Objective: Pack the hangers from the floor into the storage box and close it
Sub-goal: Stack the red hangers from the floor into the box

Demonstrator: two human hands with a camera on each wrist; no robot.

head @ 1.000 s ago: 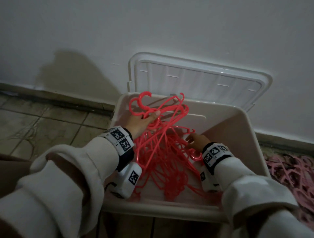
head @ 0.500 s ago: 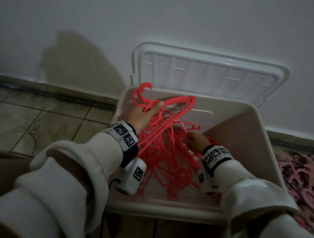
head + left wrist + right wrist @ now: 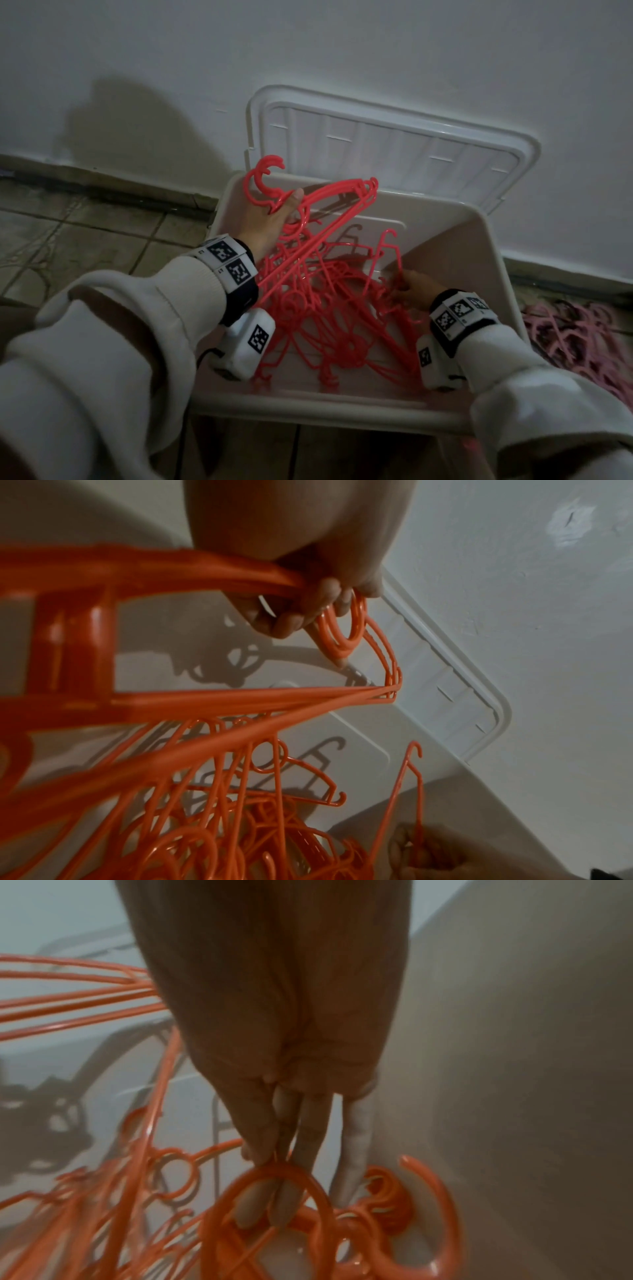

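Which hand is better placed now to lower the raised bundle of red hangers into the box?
Left. The left hand already grips the raised bundle at its hooks above the box.

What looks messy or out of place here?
The red plastic hangers lie in a tangle inside the white plastic storage box, not stacked. The bunch gripped by the left hand pokes above the rim. A pile of pink hangers lies on the floor.
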